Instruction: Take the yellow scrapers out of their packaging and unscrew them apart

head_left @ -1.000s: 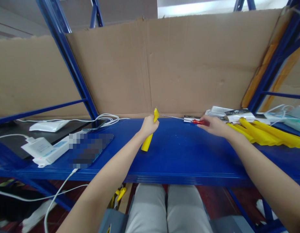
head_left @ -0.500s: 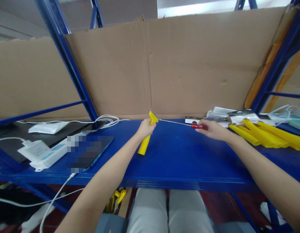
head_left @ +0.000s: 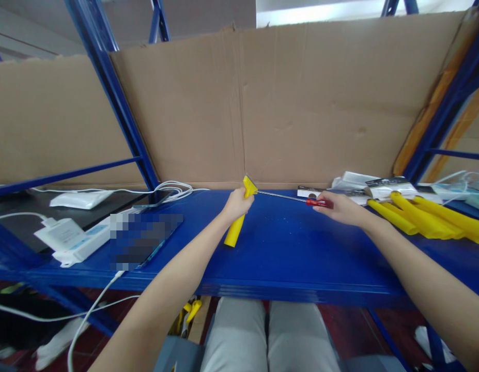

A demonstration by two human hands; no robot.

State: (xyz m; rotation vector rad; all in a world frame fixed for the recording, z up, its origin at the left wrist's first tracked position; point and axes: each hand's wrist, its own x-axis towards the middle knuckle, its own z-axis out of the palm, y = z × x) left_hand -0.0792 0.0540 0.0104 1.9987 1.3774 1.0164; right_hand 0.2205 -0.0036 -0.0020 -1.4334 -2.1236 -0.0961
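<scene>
My left hand (head_left: 235, 205) is closed around a yellow scraper (head_left: 234, 232), just above the blue shelf top. Its wide head, with a thin metal edge, points up past my fingers, and the tube handle slants down toward me. In my right hand (head_left: 340, 207) is a screwdriver (head_left: 313, 202) with a red handle. The long metal shaft runs left, nearly level, and its tip meets the side of the scraper's head. Whether a screw sits at that spot is too small to tell.
Several yellow tube handles (head_left: 433, 217) lie at the right, beside white packages (head_left: 390, 187). On the left are a power strip (head_left: 84, 245), a charger (head_left: 63, 235) and a blurred dark tablet-like device (head_left: 146, 243). Cardboard (head_left: 301, 103) stands behind the blue shelf (head_left: 293, 258).
The scraper's head has turned slightly in my left hand, showing more of its metal edge. The screwdriver stays against it. The whole view has shifted a little.
</scene>
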